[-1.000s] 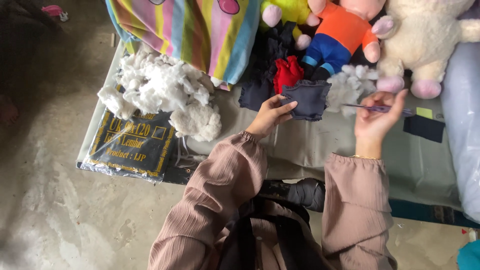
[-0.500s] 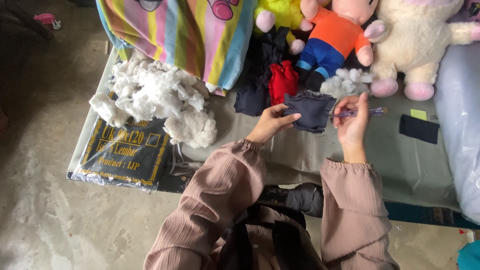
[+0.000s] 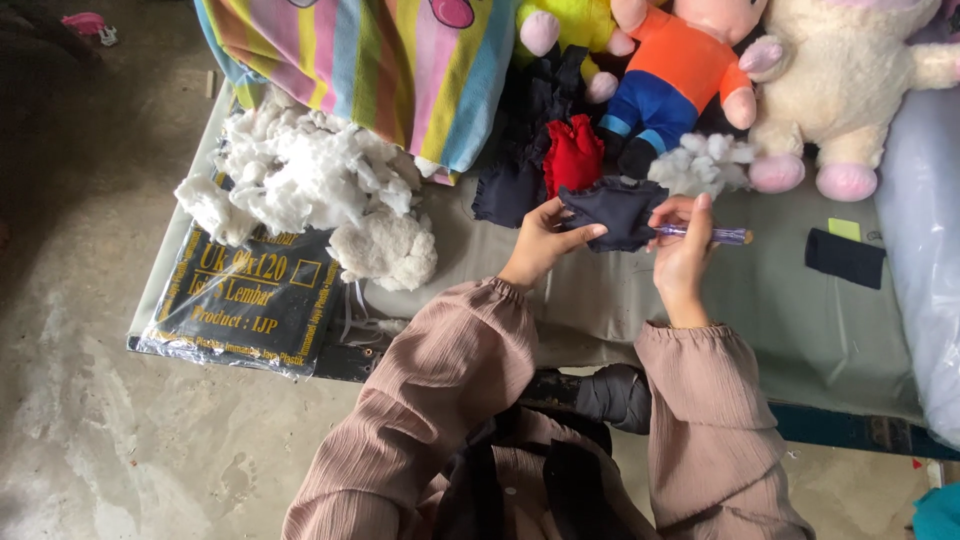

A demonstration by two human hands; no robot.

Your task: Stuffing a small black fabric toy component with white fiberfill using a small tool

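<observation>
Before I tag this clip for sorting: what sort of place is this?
Probably a small soft-toy workshop. Loose white stuffing is heaped on the work table, finished plush toys line its far edge, and the left hand holds a dark fabric piece.

We can't see the stick's (image 3: pixel 712 234) near end, hidden behind the right hand (image 3: pixel 683 250); the striped pillow (image 3: pixel 400 70), cream plush (image 3: pixel 850 90) and doll's (image 3: pixel 680 70) head are cut off by the top edge
</observation>
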